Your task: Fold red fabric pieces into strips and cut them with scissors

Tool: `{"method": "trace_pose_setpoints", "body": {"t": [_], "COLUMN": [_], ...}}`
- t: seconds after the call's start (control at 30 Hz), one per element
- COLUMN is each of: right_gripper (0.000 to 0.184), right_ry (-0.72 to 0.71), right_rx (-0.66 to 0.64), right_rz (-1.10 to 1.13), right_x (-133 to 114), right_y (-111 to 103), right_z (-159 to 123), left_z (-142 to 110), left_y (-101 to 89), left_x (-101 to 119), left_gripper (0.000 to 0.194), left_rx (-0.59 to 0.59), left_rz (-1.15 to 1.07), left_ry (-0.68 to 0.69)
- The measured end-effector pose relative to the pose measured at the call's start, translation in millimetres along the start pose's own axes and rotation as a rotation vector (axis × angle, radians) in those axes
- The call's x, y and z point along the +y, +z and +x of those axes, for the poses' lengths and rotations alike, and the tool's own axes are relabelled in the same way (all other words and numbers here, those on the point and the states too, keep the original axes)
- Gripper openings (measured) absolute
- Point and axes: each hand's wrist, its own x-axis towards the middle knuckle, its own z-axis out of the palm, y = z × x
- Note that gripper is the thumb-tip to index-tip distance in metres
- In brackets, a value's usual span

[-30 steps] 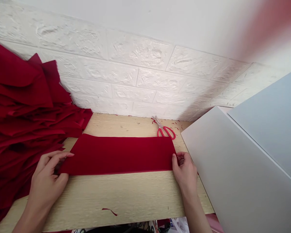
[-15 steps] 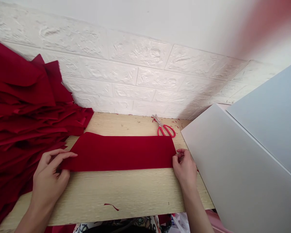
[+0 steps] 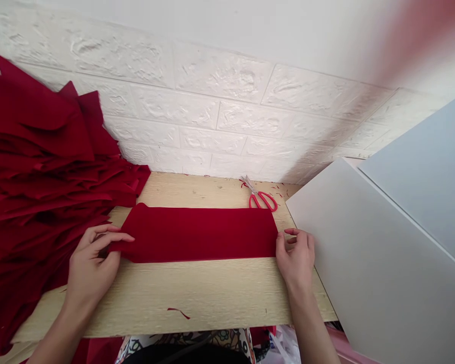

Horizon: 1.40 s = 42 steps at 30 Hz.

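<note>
**Red felt strip (image 3: pixel 197 235) lies crosswise between my hands**

Its long axis runs from 9 to 3 o'clock across the counter (image 3: pixel 193 298), square to my forearms, with one end at each hand. My left hand (image 3: pixel 93 263) is the nearer to the felt: my left fingers (image 3: pixel 114 234) curl over the strip's 9 o'clock end, closed on it with the thumb out of sight beneath. My right hand (image 3: pixel 296 258) sits at the 3 o'clock end, its fingers (image 3: pixel 298 237) half open and its thumb against the edge. From this view I can't tell whether they have actually pinched the felt.

A stack of red felt pieces (image 3: pixel 34 151) rises at 9 o'clock, just beside my left hand. Red-handled scissors (image 3: pixel 261 199) lie at 1 o'clock, beyond the strip, and a thin red scrap (image 3: pixel 178 312) lies at 6 o'clock.
</note>
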Motion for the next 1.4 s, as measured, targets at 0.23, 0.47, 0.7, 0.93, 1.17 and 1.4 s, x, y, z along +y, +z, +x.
{"method": "trace_pose_setpoints", "body": {"t": [0.23,0.47,0.7,0.93,1.17,1.4], "right_gripper": [0.018,0.046,0.076,0.085,0.08,0.045], "right_ry": [-0.6,-0.975,-0.613,-0.915,-1.088,-1.238], "right_rx": [-0.173,-0.778,-0.868,-0.978,-0.933,-0.513], "right_rz": [0.328,0.287,-0.074,0.001,-0.004,0.05], "right_x": [-65.1,-133.4,-132.2,-120.2,-103.2,-83.5], "right_y": [-24.6,12.5,44.1,22.3,9.3,11.8], "right_z": [-74.6,-122.2,-88.3,-96.3,-114.3,-147.8], "left_z": [23.9,60.0,87.3,76.2,71.7,67.9], "left_y": [-7.9,-5.0,16.6,58.0,77.2,83.3], "left_x": [48.8,124.0,127.5,70.0,51.4,51.3], "left_gripper": [0.023,0.026,0.026,0.025,0.027,0.028], "left_rx": [0.078,0.114,0.264,0.144,-0.011,-0.081], "left_rz": [-0.095,-0.233,-0.452,-0.454,-0.432,-0.388], "left_ry": [0.086,0.213,0.313,0.202,0.185,0.242]}}
